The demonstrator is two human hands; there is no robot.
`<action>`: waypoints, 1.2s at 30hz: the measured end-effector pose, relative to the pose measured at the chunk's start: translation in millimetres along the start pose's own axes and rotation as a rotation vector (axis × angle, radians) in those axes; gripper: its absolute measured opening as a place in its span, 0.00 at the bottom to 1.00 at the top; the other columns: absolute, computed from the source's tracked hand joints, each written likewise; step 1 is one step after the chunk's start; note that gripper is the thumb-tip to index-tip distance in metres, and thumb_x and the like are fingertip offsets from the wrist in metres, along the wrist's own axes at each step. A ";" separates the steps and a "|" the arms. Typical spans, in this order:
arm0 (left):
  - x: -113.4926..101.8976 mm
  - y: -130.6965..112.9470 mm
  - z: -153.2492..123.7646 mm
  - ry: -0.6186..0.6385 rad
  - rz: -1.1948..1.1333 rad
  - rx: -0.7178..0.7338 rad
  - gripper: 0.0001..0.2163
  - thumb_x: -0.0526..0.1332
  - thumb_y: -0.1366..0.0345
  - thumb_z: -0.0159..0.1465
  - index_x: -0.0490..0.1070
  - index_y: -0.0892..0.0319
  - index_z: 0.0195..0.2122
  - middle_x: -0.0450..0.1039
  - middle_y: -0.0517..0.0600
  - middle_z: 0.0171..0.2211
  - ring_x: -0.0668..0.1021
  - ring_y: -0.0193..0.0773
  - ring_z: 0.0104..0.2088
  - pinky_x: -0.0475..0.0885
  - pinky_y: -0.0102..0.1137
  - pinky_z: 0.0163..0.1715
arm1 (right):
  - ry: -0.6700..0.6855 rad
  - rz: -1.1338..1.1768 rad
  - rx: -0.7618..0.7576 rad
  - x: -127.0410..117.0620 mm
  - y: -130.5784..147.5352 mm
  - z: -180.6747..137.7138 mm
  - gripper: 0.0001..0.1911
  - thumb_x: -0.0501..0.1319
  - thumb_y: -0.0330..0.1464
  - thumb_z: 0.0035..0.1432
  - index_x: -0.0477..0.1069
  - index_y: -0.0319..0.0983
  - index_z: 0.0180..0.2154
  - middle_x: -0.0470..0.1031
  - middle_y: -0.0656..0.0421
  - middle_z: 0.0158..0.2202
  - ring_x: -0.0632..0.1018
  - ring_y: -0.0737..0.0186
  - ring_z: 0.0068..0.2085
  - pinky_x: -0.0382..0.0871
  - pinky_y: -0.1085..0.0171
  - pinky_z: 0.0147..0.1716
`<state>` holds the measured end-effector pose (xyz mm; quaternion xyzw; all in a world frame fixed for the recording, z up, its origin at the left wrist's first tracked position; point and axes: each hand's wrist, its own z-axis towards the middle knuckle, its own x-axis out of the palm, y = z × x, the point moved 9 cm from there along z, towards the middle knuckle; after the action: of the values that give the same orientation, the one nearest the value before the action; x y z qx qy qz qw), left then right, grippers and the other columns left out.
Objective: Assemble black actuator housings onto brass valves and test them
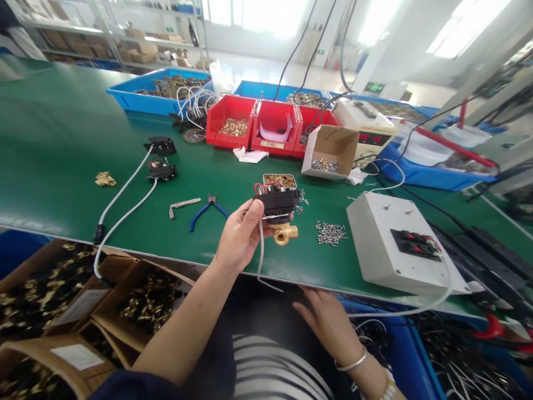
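Note:
My left hand [239,236] is closed around a small valve assembly [278,210]: a black plastic block with red wires on top and a brass fitting below. A grey wire hangs down from it past the table edge. My right hand [328,322] rests low in front of my lap, below the table edge, fingers stretched out and holding nothing. A bracelet sits on that wrist.
On the green table [62,150] lie blue-handled pliers [208,208], a metal tool [183,204], a pile of small pins [330,232], a white test box [395,244], red bins [270,125], a cardboard box [331,151] and two wired black units [161,169]. Cartons of brass parts [145,300] stand lower left.

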<state>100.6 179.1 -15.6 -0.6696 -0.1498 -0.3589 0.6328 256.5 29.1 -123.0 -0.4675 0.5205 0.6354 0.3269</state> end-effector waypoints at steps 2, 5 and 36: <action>0.0 1.2 1.2 -0.008 0.003 0.004 0.26 0.71 0.46 0.54 0.77 0.63 0.44 0.82 0.57 0.39 0.82 0.54 0.48 0.81 0.36 0.43 | -0.018 0.002 0.020 2.6 -3.9 3.4 0.19 0.63 0.27 0.64 0.70 0.26 0.56 0.71 0.36 0.50 0.74 0.30 0.49 0.72 0.33 0.45; 0.5 3.4 2.6 -0.011 -0.001 -0.004 0.26 0.71 0.46 0.54 0.77 0.63 0.44 0.83 0.57 0.38 0.82 0.55 0.48 0.81 0.36 0.43 | 0.019 0.058 -0.004 11.2 -0.6 9.3 0.13 0.59 0.25 0.66 0.74 0.31 0.52 0.74 0.44 0.48 0.76 0.38 0.48 0.75 0.40 0.48; -22.6 -27.2 -4.2 -0.210 0.018 0.118 0.15 0.60 0.51 0.68 0.77 0.55 0.44 0.83 0.44 0.40 0.84 0.38 0.34 0.82 0.29 0.32 | 0.119 0.089 0.086 35.6 -6.8 -7.0 0.12 0.62 0.34 0.72 0.72 0.34 0.52 0.78 0.51 0.40 0.81 0.52 0.41 0.75 0.62 0.41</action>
<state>65.9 185.0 -10.8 -0.6665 -0.2298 -0.2718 0.6551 251.9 21.5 -158.8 -0.4663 0.5860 0.5975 0.2867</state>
